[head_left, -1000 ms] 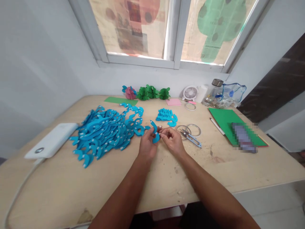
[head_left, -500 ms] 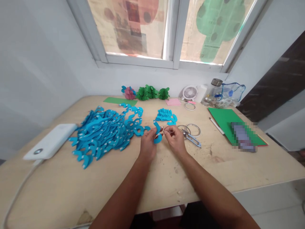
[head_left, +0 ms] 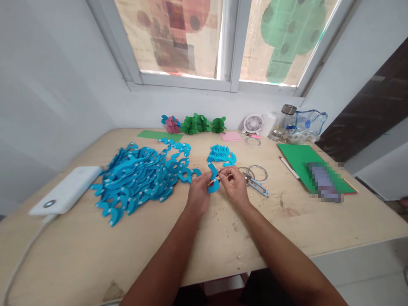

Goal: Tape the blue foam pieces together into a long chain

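Note:
Blue curved paper pieces (head_left: pixel 213 186) with small white patches are pinched in my left hand (head_left: pixel 199 193), near the middle of the table. Close beside it, the fingertips of my right hand (head_left: pixel 234 182) are pressed together at the right edge of these pieces; what they grip is too small to make out. A large heap of blue curved pieces (head_left: pixel 137 174) lies left of my hands, with a strand of rings reaching toward my left hand. Just beyond my hands is a smaller blue stack (head_left: pixel 219 153).
Blue-handled snips (head_left: pixel 259 187) and metal rings (head_left: pixel 258 173) lie right of my right hand. Farther right are a pen (head_left: pixel 289 167), green sheets (head_left: pixel 296 161) and a blurred phone. A white power bank (head_left: pixel 66 189) is at left. Paper flowers (head_left: pixel 201 123), a fan (head_left: pixel 253 123) and a bottle (head_left: pixel 283 121) stand behind.
The blue pieces in my left hand have turned slightly and sit a little lower, and my right fingertips have come closer to them. The whole view has shifted slightly.

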The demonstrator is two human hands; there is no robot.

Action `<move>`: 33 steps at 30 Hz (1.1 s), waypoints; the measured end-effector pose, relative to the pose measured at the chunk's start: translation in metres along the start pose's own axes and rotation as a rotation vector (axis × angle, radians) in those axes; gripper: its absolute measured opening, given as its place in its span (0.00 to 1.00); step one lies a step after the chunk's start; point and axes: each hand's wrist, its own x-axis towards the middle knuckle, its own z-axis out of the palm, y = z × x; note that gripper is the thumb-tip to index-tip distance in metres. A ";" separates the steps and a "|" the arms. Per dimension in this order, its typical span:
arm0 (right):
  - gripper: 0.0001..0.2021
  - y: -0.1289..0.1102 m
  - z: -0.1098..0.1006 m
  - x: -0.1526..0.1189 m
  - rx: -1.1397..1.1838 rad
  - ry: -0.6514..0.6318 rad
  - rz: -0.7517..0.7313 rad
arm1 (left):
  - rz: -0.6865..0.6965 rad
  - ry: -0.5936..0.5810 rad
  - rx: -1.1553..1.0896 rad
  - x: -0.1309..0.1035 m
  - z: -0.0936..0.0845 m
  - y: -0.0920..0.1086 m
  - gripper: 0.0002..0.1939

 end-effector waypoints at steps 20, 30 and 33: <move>0.05 -0.003 -0.001 0.000 0.011 0.009 -0.003 | -0.009 0.034 0.071 0.004 -0.004 -0.004 0.06; 0.04 -0.002 -0.001 0.001 0.000 0.032 0.003 | -0.023 0.016 0.074 0.005 -0.005 -0.005 0.06; 0.04 -0.001 0.000 0.000 -0.002 0.030 0.003 | -0.015 0.017 0.077 0.005 -0.006 -0.005 0.06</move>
